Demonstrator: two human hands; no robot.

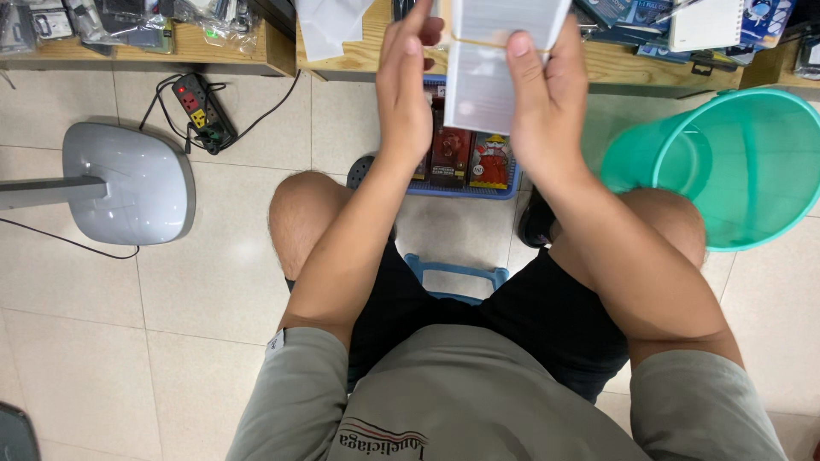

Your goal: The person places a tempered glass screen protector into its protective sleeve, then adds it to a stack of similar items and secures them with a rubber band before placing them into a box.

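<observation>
Both hands' fingers (523, 51) clasp white packet (483, 85) w/ rubber band.

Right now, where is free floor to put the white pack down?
Bare tiles lie between the grey stand base and the left knee, below the power strip. It is crowded ahead: blue basket, teal bucket, wooden shelves. Both hands hold the white pack.

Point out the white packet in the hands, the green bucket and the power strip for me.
white packet (483, 85): head view, on its flat face between both hands.
green bucket (752, 213): head view, on its inner wall.
power strip (202, 111): head view, on its black top with sockets.
</observation>
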